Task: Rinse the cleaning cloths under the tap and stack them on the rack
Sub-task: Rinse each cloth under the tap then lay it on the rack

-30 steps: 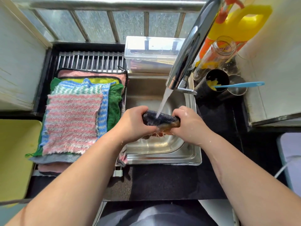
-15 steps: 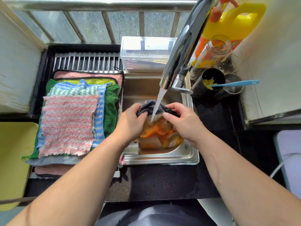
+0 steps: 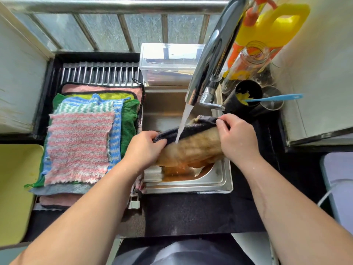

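Over the steel sink (image 3: 219, 180) I hold a wet cloth (image 3: 193, 150), tan with a dark top edge, spread between both hands. My left hand (image 3: 143, 148) grips its left corner and my right hand (image 3: 236, 138) grips its right corner. Water runs from the chrome tap (image 3: 210, 60) onto the cloth's dark edge. To the left, a stack of cloths lies on the rack (image 3: 99, 72), with a pink striped cloth (image 3: 78, 146) on top.
A clear plastic box (image 3: 168, 64) stands behind the sink. At the right are a yellow jug (image 3: 275, 25), a glass jar (image 3: 248, 62) and dark cups with a blue utensil (image 3: 275, 97). A yellow board (image 3: 15, 188) lies at the left.
The cloth was bunched tight between both hands under the stream. My hands have moved apart and it now hangs stretched open, with the right hand higher and further right.
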